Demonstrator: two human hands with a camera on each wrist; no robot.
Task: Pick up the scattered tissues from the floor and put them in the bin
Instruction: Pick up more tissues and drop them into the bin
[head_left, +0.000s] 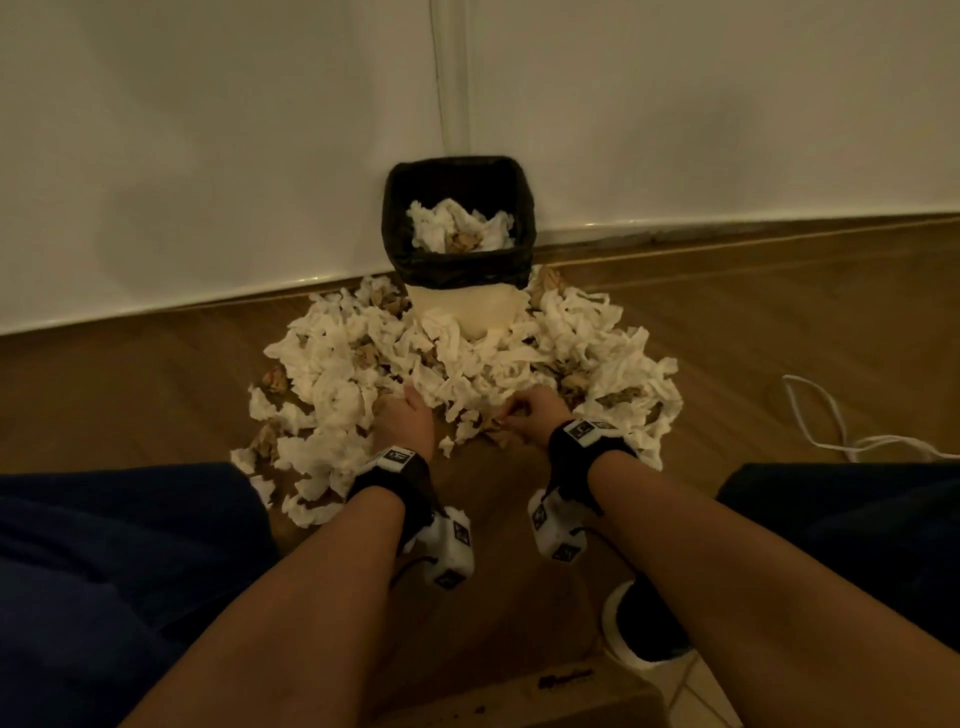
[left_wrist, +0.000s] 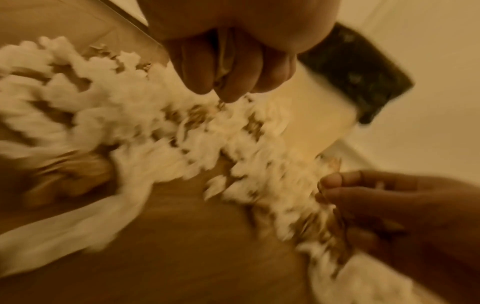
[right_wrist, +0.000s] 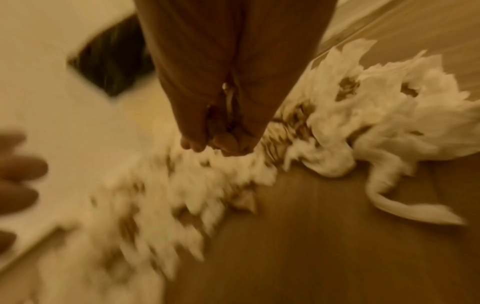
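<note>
Head view: the left hand and right hand rest at the near edge of the heap of crumpled white and brown paper tissues on the wooden floor. The black-lined cream plastic bin stands beyond both, against the white wall, partly filled with tissues.

Left wrist view: blurred; left grip curled, pinching a tissue scrap above the heap.

Right wrist view: blurred; right grip narrow, fingertips pinching tissue at the heap.
</note>
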